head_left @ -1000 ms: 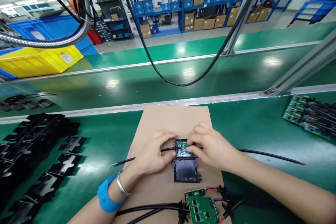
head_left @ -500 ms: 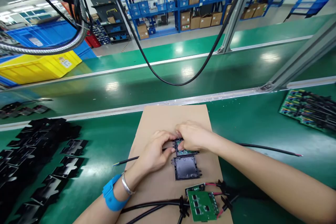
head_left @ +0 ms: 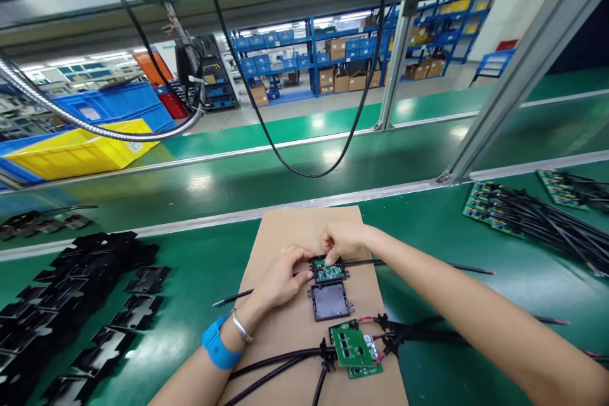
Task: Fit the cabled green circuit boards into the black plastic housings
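A hinged black plastic case (head_left: 330,302) lies opened out on the cardboard sheet, its lower half bare inside. A green circuit board (head_left: 329,272) sits in the upper half, with a black cable (head_left: 364,262) running out to the right and another cable (head_left: 233,298) out to the left. My left hand (head_left: 285,276) grips the case's left end between thumb and fingers, by the cable entry. Curled over the upper edge, my right hand (head_left: 345,241) presses a digit on the board; its other fingertips are partly hidden.
Wired green circuit boards (head_left: 353,347) lie on the near cardboard (head_left: 280,228). Black plastic cases (head_left: 76,298) cover the left of the green bench. Boards with cables (head_left: 514,209) are piled at right. A black cable (head_left: 304,172) hangs ahead, beside a metal post (head_left: 504,76).
My right hand has drawn back slightly up from the board, uncovering more of it. My left hand keeps its hold on the case. The head view has tilted up and turned right.
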A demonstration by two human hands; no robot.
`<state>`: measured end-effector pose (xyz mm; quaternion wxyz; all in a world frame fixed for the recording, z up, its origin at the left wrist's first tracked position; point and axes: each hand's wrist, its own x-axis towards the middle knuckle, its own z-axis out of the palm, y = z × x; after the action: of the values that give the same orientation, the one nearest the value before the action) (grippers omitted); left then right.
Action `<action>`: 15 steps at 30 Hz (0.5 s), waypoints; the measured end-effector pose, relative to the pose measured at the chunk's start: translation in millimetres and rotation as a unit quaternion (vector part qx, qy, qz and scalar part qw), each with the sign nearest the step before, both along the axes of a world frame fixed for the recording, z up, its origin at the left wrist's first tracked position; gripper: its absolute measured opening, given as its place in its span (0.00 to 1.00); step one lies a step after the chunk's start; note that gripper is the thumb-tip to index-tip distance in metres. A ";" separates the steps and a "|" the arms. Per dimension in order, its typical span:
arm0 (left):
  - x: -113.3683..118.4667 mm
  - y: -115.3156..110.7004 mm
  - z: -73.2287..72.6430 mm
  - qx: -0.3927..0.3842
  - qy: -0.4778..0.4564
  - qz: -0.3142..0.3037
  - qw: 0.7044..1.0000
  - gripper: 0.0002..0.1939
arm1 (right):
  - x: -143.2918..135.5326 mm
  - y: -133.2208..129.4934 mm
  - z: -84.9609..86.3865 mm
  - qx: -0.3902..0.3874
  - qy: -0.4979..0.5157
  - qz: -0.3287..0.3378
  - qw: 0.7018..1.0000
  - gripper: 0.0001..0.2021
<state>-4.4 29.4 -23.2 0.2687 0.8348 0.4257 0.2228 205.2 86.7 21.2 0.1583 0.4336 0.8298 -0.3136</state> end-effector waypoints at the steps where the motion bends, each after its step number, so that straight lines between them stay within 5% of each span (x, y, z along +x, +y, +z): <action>1: -0.2 0.2 -0.3 -0.002 0.004 0.000 1.000 0.15 | -3.2 -1.4 -2.6 0.006 -0.006 -0.008 1.000 0.15; 7: -5.4 -3.6 10.1 0.000 0.069 0.004 0.998 0.18 | -7.3 -18.5 -6.6 0.094 0.028 -0.059 0.993 0.15; 11: -13.5 -10.2 22.9 0.012 0.127 0.022 0.992 0.04 | 43.4 -48.0 -4.8 0.163 0.086 -0.079 0.980 0.16; 15: -19.1 9.8 35.7 0.033 0.148 0.027 0.988 0.05 | 99.5 -53.4 -4.6 0.204 0.079 -0.097 0.971 0.05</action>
<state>-23.5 39.2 12.5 0.1691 0.8551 0.4756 0.1181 304.6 33.3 16.6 -0.0301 0.5087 0.8403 -0.1851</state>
